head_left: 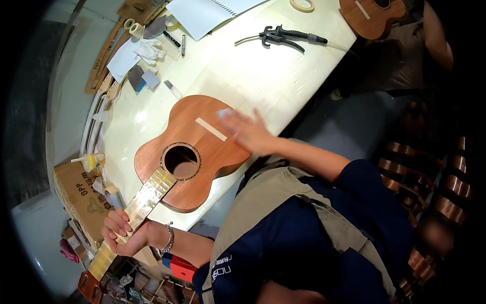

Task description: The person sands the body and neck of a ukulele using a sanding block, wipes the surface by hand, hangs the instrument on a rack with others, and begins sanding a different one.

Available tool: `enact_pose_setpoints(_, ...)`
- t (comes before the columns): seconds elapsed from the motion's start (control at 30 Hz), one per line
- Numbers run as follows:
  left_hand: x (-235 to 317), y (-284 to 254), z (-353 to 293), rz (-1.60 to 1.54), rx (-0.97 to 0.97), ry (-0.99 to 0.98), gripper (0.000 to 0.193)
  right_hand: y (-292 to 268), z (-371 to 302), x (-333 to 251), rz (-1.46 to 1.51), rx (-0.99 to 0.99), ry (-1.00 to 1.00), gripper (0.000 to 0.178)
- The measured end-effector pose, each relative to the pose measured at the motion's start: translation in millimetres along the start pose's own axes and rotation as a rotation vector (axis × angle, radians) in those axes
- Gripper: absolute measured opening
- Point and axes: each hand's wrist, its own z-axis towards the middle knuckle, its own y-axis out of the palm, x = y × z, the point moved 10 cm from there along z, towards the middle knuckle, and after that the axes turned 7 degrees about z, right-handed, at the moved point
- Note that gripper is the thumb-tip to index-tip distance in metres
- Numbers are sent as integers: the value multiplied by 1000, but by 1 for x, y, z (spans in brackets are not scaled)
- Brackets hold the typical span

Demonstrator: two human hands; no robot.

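An unstrung wooden ukulele (202,152) lies on its back across the near part of the white table, soundhole up. A pale strip of tape (211,129) crosses its top, and yellowish tape covers the fretboard (152,195). Its neck slants down past the table edge, ending in a reddish-brown headstock (90,288). My left hand (121,230) is closed around the neck, fingers over the fretboard. Over the lower end of the body, my right hand (248,130) presses a small pale pad (223,113) under its fingertips. Motion blurs that hand, and the pad's kind is unclear.
On the table (248,76) lie a black air blow gun (281,38) with its hose, sanding blocks (136,78), a white glove (148,49), markers (172,39) and a spiral notebook (207,15). A cardboard box (83,195) stands left. Another person (438,43) is beside a second ukulele (373,17).
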Motion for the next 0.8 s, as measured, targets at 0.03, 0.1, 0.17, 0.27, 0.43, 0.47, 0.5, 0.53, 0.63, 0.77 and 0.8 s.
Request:
enact_pose_setpoints(0.03,0,3,0,4,-13,-5,20,2,-9,45,-26,-44,202,54)
enact_pose_setpoints(0.1,1,9,-1,11,-43,-7,21,0,-22,20,-76,-23,201,57)
enact_pose_setpoints(0.17,-5,14,0,-9,-90,-31,21,10,-31,-76,-45,35,-172,61)
enact_pose_setpoints(0.27,6,-1,0,-3,-76,-12,20,15,-43,-120,-21,-54,-385,62)
enact_pose_setpoints(0.43,-2,-4,2,-28,-63,-34,21,5,-49,-8,-136,30,33,63)
enact_pose_setpoints(0.47,-1,4,-1,-28,-75,-30,21,7,-42,-52,-128,22,-109,65)
enact_pose_setpoints(0.5,1,10,-4,-25,-85,-26,21,8,-34,-109,-116,13,-252,66)
enact_pose_setpoints(0.53,1,16,-6,-25,-88,-17,20,6,-33,-151,-1,-34,-361,70)
enact_pose_setpoints(0.63,5,1,-3,54,-22,1,20,6,-33,-130,-195,-41,-339,62)
enact_pose_setpoints(0.77,4,1,-7,13,28,-7,21,0,-33,-111,-249,-64,-147,70)
enact_pose_setpoints(0.8,6,6,-11,46,51,4,21,-2,-34,-153,-131,-48,-271,73)
